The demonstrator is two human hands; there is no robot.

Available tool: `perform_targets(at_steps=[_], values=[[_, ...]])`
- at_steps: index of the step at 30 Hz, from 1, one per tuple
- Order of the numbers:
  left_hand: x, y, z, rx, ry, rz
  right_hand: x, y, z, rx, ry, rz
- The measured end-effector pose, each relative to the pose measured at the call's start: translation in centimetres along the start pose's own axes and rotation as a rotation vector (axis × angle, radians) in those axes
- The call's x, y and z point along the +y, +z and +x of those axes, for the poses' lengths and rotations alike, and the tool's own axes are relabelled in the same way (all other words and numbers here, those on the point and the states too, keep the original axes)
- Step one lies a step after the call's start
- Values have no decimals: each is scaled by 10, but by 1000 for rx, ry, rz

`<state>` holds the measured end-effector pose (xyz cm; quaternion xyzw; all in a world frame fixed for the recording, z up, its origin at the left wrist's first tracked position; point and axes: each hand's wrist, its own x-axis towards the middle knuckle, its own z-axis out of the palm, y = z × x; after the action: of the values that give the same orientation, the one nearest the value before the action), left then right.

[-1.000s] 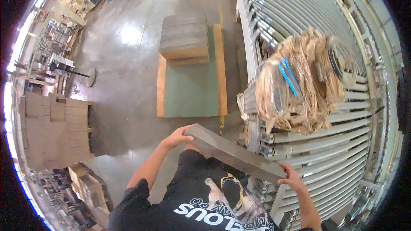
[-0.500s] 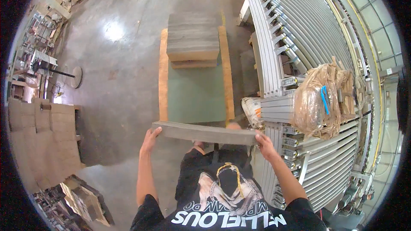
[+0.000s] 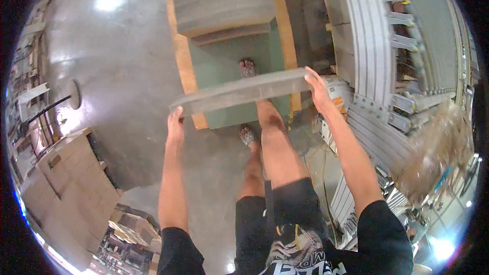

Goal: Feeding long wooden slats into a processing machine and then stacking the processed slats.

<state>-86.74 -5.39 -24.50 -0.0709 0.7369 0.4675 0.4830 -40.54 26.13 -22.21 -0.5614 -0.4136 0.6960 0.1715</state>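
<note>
A long grey-brown stack of flat cardboard sheets (image 3: 239,93) is held level in front of me, between my two hands. My left hand (image 3: 175,125) grips its left end, with the thumb on top. At the right end my right hand (image 3: 318,91) is closed round the corner; its fingers underneath are partly hidden. Beyond lies a large pile of similar grey sheets (image 3: 221,0), resting on a green base (image 3: 211,74) with wooden edges (image 3: 182,56) along both sides. One of my feet (image 3: 247,67) stands on the green base, just past the held stack.
Metal roller conveyor sections (image 3: 367,35) run along the right. Crumpled plastic-wrapped material (image 3: 433,158) and a white bag (image 3: 337,91) are near them. Stacked brown cardboard (image 3: 74,173) stands at the left, below a round-based stand (image 3: 75,94). Grey concrete floor (image 3: 122,71) stretches between.
I have stepped forward, one foot now on the green base, and the pile is closer. The held stack has moved out over the base, its right end now tilted farther away.
</note>
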Motion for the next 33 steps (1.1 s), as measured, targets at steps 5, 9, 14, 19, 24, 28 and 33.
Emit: perform_targets(at_steps=[5, 9, 14, 19, 24, 28, 33], values=[[-11, 48, 189, -10, 3, -48, 65, 27, 191, 97, -1, 136], [-8, 83, 302, -139, 35, -109, 100, 41, 305, 108, 49, 220], [17, 80, 419, -146, 95, -54, 126, 77, 407, 240, 29, 217], [2, 148, 390, 104, -91, -593, 115, 105, 398, 242, 386, 1055], [2, 199, 404, -92, -13, -1068, 151, 66, 445, -426, -49, 1279], [15, 180, 410, -148, 14, -984, 109, 80, 425, 8, 225, 1189], [27, 129, 446, 91, -59, -529, 113, 28, 476, 271, 455, 498]])
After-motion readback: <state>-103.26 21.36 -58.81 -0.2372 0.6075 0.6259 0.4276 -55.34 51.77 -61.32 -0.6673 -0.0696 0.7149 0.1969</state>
